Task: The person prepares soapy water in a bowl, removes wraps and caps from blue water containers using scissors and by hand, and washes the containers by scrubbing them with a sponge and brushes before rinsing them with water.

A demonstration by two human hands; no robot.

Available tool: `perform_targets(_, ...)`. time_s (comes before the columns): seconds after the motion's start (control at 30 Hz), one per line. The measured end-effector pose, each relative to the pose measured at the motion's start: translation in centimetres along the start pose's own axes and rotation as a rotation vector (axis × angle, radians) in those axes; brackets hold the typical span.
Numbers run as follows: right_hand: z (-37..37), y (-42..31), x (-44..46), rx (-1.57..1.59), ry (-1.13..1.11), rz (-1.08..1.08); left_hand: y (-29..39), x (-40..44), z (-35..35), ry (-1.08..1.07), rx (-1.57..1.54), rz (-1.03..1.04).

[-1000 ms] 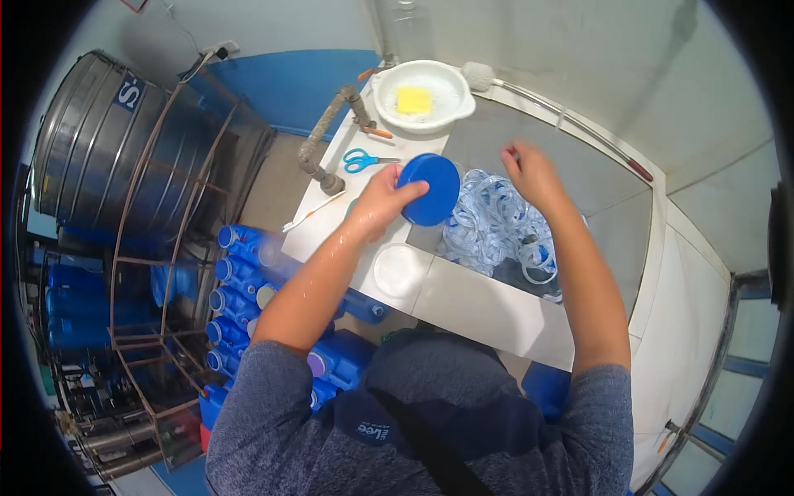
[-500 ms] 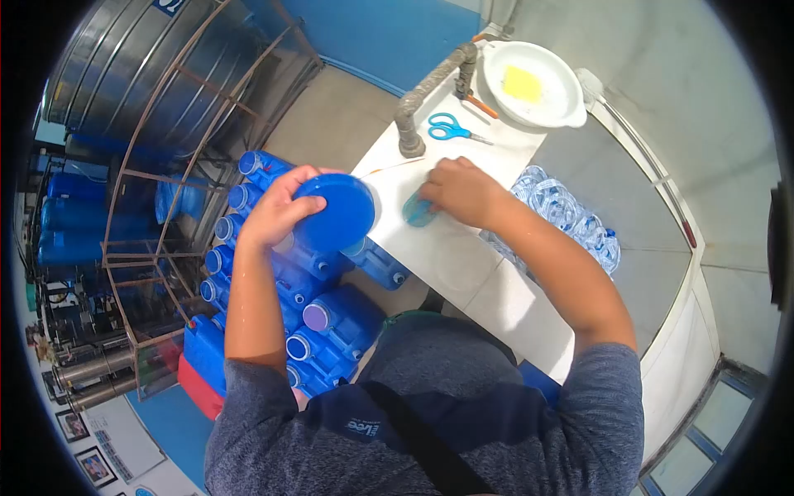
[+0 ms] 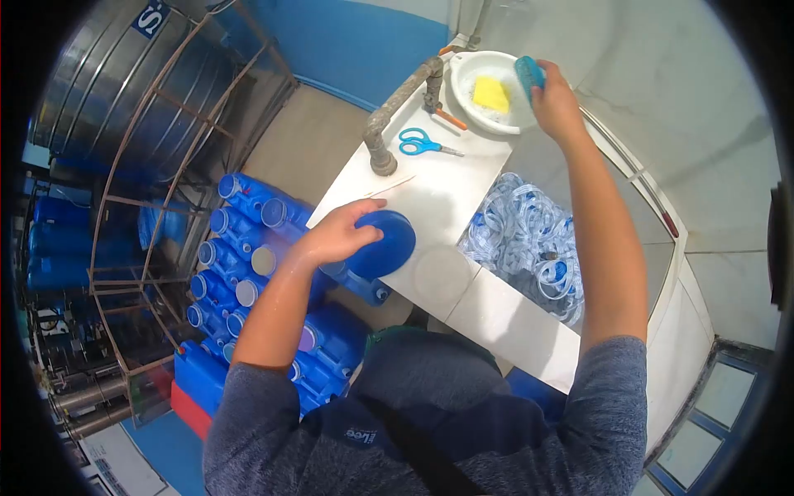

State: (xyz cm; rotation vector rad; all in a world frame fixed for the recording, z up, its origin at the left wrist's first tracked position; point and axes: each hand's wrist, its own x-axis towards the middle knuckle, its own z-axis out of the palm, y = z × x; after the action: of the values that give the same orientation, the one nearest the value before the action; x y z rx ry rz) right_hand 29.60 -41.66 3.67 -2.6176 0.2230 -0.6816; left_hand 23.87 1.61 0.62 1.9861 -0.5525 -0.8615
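Observation:
My left hand [image 3: 343, 234] grips a round blue lid [image 3: 389, 246] by its edge, thumb on top, above the near-left edge of the white counter [image 3: 463, 194]. A teal scrub brush [image 3: 527, 76] is in my right hand [image 3: 556, 101], raised at the right rim of a white basin [image 3: 461, 97]. Inside the basin a yellow sponge [image 3: 491, 94] lies among suds. Blue-handled scissors [image 3: 426, 145] rest on the counter between the basin and my left hand. My right fingers partly hide the brush.
A grey pipe [image 3: 387, 132] rises from the counter. Clear rings with blue parts [image 3: 529, 240] fill the recess at right. Several blue water jugs [image 3: 236, 223] stand on the floor at left, beside a rusty metal frame [image 3: 136, 157] and a steel tank [image 3: 99, 91].
My right hand has carried the scrub brush from beside the lid up and right to the basin. The lid, held in my left hand, has shifted right and lower in view.

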Motion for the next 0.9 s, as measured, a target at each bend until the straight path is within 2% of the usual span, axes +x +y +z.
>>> perform_targets(0.03, 0.2, -0.2, 0.5, 0.000, 0.010, 0.002, -0.2, -0.1, -0.1, 0.053, -0.112, -0.038)
perform_targets(0.07, 0.8, -0.3, 1.0, -0.064, -0.081, 0.040, 0.0, -0.2, -0.5, 0.054, -0.106, -0.032)
perform_targets(0.1, 1.3, -0.3, 1.3, -0.127, -0.174, 0.076, 0.2, -0.3, -0.8, 0.054, -0.085, -0.127)
perform_targets(0.13, 1.9, -0.4, 1.6, -0.125, -0.168, 0.074, 0.4, -0.3, -1.0, 0.054, -0.064, -0.222)
perform_targets(0.27, 4.7, -0.1, 2.8, -0.178, -0.117, 0.145, -0.9, 0.2, 0.9, 0.060, -0.111, -0.089)
perform_targets(0.33, 6.0, -0.1, 2.8, -0.196, -0.103, 0.164, 1.6, -0.2, 1.6, 0.207, -0.067, -0.180)
perform_targets(0.43, 6.5, -0.6, 2.8, -0.180, -0.077, 0.181, 0.1, -0.1, 0.6, 0.309, 0.041, -0.129)
perform_targets(0.5, 6.6, -1.1, 2.3, -0.194, -0.093, 0.191, 2.1, -0.3, -0.6, 0.202, -0.098, -0.342)
perform_targets(0.53, 6.5, -1.3, 1.8, -0.192, -0.094, 0.191, 1.6, 0.0, -0.4, 0.203, -0.097, -0.343)
perform_targets(0.6, 6.6, -1.2, 1.2, -0.169, -0.138, 0.149, 0.9, 0.9, -0.1, 0.189, -0.318, -0.322)
perform_targets(0.63, 6.8, -1.0, 1.4, -0.167, -0.132, 0.147, 0.7, 1.1, 0.1, 0.192, -0.315, -0.318)
perform_targets(0.7, 7.0, -0.6, 1.3, -0.205, -0.275, 0.195, 1.9, 1.4, 0.6, 0.169, -0.253, -0.301)
perform_targets(0.73, 7.1, -0.4, 1.4, -0.201, -0.268, 0.199, 2.7, 1.2, 0.9, 0.168, -0.245, -0.298)
perform_targets(0.8, 6.2, -0.6, 1.8, -0.150, -0.158, 0.136, 4.6, 0.7, 1.4, 0.259, -0.305, -0.145)
perform_targets(0.83, 6.1, -0.3, 2.1, -0.149, -0.152, 0.140, 4.1, 0.8, 0.7, 0.137, -0.427, -0.259)
perform_targets(0.87, 6.1, -0.1, 2.2, -0.154, -0.235, 0.162, 4.8, 1.0, 1.0, 0.131, -0.419, -0.261)
perform_targets(0.9, 6.0, 0.2, 2.0, -0.160, -0.320, 0.186, 5.9, 1.1, 1.6, 0.140, -0.574, -0.164)
